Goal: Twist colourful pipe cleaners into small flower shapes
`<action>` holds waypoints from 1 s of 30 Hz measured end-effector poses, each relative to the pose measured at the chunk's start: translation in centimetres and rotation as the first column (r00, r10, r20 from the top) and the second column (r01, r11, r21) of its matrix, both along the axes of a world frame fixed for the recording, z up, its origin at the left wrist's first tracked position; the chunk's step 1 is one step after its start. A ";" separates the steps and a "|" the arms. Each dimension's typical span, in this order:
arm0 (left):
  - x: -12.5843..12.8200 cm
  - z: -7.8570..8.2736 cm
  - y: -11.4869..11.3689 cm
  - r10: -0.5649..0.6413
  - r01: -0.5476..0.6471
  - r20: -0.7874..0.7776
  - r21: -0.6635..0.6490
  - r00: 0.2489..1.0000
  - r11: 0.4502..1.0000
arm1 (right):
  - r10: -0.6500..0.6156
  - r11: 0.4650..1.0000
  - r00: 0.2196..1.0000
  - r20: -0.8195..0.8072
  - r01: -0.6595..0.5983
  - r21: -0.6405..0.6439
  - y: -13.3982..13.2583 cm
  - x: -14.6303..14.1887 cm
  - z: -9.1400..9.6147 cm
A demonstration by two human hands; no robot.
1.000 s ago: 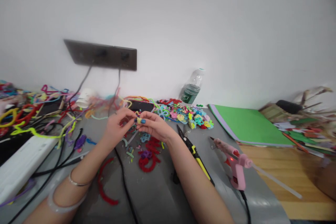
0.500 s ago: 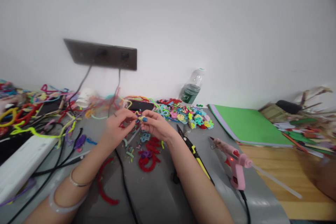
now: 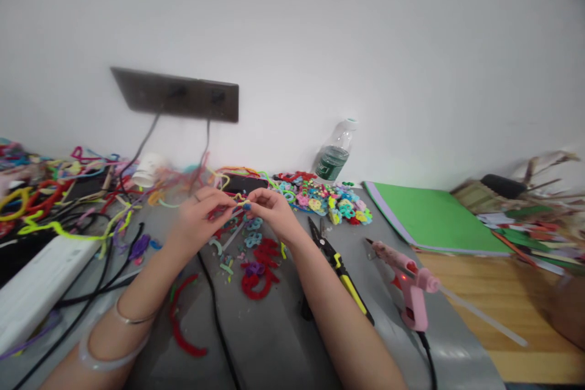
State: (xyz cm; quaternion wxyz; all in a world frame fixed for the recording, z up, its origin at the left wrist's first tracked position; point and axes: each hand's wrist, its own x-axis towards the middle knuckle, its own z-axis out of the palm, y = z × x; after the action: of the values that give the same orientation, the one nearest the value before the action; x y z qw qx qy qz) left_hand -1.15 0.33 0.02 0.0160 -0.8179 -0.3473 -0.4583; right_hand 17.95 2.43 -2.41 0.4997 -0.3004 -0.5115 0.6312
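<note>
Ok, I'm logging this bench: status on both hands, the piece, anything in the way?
Left hand and right hand pinching small yellow piece. Piece held above grey tabletop. No obstruction seen at it; black cable lies lower in view.

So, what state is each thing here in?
Left hand: pinching a small yellow piece
Right hand: pinching the same piece
Pink hot glue gun: red light lit, glue stick sticking out the back
Plastic bottle: capped, partly filled
Yellow-and-black pliers: lying down, partly hidden
Curved red pipe cleaner: bent, lying loose
Wall socket panel: two cords plugged in
</note>
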 end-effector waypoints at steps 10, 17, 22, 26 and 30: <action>0.3 0.1 0.1 -0.071 0.082 0.081 -0.137 0.994 0.987 | 0.035 0.995 0.999 -0.002 -0.035 0.090 -0.2 0.0 0.3; 0.1 -0.1 0.5 -0.096 0.116 0.111 -0.194 0.989 0.974 | 0.093 0.992 0.995 0.039 -0.096 0.080 -0.5 0.0 0.5; 0.4 0.1 0.3 -0.137 0.164 0.123 -0.245 0.983 0.956 | 0.136 0.988 0.990 0.023 -0.137 0.069 -0.7 0.0 0.7; 0.5 0.4 0.2 -0.221 0.243 0.112 -0.238 0.969 0.940 | 0.186 0.979 0.982 0.016 -0.187 0.078 -0.8 0.1 0.7; 0.5 0.3 0.2 -0.241 0.256 0.091 -0.270 0.966 0.928 | 0.222 0.974 0.975 0.002 -0.222 0.035 -0.8 0.0 0.7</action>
State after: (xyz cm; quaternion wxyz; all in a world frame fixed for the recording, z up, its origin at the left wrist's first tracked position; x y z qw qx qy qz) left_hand -0.67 0.52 0.36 -0.1674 -0.8361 -0.3024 -0.4260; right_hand 17.98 1.58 -1.73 0.4318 -0.2318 -0.5525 0.6742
